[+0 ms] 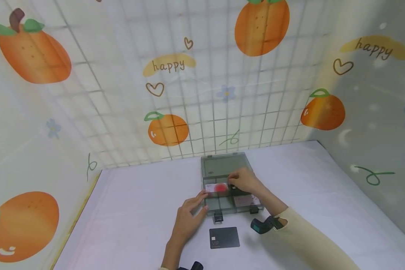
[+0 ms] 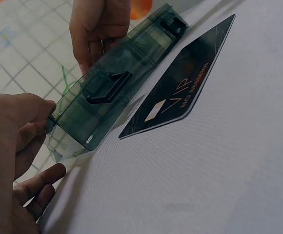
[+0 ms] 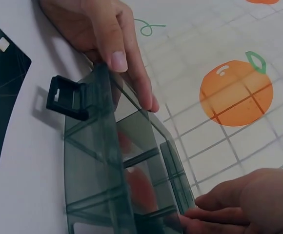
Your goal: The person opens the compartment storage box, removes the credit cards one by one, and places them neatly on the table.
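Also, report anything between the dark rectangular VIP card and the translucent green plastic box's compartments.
The front wall of the box, with a dark latch jutting toward the card. The right hand is farther back; the lid is open.

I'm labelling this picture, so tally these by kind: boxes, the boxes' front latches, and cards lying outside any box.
Green box: 1
Front latches: 2
VIP card outside the box: 1
Total: 4

Free tabletop [image 1: 148, 198] left of box [image 1: 226, 203] (forearm [image 1: 274, 201] at right)
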`<state>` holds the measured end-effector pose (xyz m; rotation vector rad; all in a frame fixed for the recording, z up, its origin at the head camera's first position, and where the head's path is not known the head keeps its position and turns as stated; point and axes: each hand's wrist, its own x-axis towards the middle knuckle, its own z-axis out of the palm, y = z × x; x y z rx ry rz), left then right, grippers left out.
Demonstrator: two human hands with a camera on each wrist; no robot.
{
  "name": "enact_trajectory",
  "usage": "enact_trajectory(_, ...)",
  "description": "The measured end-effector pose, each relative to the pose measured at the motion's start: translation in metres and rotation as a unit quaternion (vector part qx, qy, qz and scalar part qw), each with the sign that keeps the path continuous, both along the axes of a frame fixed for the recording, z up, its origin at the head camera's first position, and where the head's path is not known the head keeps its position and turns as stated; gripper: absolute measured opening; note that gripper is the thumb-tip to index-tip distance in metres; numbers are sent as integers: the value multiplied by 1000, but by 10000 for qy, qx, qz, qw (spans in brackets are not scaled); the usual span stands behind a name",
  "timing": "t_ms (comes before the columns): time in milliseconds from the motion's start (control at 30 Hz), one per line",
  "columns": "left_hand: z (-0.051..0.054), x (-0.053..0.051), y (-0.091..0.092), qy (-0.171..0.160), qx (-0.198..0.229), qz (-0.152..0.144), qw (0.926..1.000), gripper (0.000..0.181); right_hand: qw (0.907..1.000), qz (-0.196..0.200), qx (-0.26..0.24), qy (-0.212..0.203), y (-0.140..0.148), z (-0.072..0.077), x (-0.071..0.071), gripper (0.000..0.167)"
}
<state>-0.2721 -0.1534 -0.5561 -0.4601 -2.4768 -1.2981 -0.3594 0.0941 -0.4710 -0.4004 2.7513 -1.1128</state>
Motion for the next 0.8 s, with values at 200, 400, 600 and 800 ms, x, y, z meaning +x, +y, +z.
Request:
enact_trajectory(200,1,0,0,117,-35,-17,9999,40,10000,-29,4,-43,-2,-4,-3,23)
enact_trajectory(400,1,0,1,66,-7,-25,10000,41,9998,-33,-81,-159,-2,-7,-4,23)
enact_trajectory(600,4,1,2,4,23,-40,10000,41,9990,-120,-295,-313,-3,-6,-4,21)
enact_trajectory(800,3,1,2,35,48,-3,10000,41,9986,-64,-391,-337,-3,-8,-4,23)
